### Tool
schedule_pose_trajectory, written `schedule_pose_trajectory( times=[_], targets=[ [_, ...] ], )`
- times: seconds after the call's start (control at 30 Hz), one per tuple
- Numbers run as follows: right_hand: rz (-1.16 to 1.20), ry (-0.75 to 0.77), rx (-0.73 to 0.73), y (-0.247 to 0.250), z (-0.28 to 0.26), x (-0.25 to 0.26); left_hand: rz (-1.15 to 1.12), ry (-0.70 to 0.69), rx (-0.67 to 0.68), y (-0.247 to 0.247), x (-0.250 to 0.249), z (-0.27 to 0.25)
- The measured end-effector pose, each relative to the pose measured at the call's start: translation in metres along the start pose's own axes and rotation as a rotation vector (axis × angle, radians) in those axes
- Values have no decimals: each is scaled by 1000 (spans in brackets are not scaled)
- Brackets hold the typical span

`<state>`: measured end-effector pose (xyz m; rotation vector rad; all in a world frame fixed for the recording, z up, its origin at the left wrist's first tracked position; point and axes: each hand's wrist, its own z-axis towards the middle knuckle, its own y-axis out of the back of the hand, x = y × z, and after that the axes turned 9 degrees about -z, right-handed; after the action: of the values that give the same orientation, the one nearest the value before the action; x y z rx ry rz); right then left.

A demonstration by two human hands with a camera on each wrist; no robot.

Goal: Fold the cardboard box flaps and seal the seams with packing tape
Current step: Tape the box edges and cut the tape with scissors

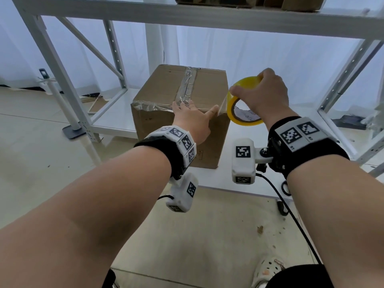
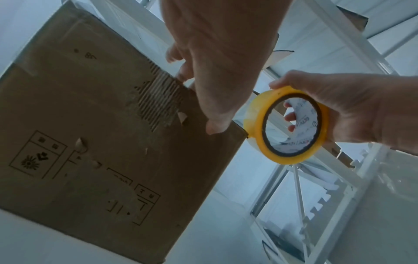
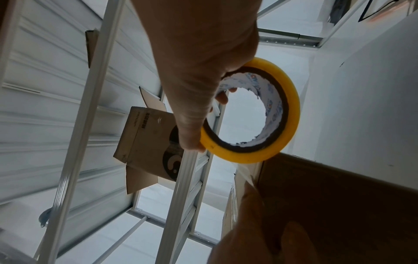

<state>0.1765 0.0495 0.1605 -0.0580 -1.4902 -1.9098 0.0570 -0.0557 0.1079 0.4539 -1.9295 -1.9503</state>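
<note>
2 hands at cardboard box (image 1: 180, 96): left hand (image 1: 192, 119) flat, pressing its top edge; right hand (image 1: 264, 94) gripping yellow tape roll (image 1: 239, 109).

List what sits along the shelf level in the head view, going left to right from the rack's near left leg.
White rack leg → cardboard box → left hand pressing the box's near top edge → yellow tape roll → right hand holding the roll.
</note>
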Motion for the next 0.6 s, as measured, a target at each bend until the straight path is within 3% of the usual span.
schedule_pose_trajectory(
  times=[0.1,0.2,0.37,0.5,0.6],
  targets=[
    [-33,-10,-11,-2,-2,4,-27,-91,-46,2,17,-4],
    [-37,-24,13,-5,-2,3,-203,-179,-140,1,52,-15],
    [45,-68,32,-9,0,-1,-241,-76,-237,-10,96,-28],
    [57,-75,40,-8,1,-4,-182,-41,-291,-10,85,-23],
    [64,-78,45,-7,1,-8,-208,-143,-281,-7,60,-16]
  ],
)
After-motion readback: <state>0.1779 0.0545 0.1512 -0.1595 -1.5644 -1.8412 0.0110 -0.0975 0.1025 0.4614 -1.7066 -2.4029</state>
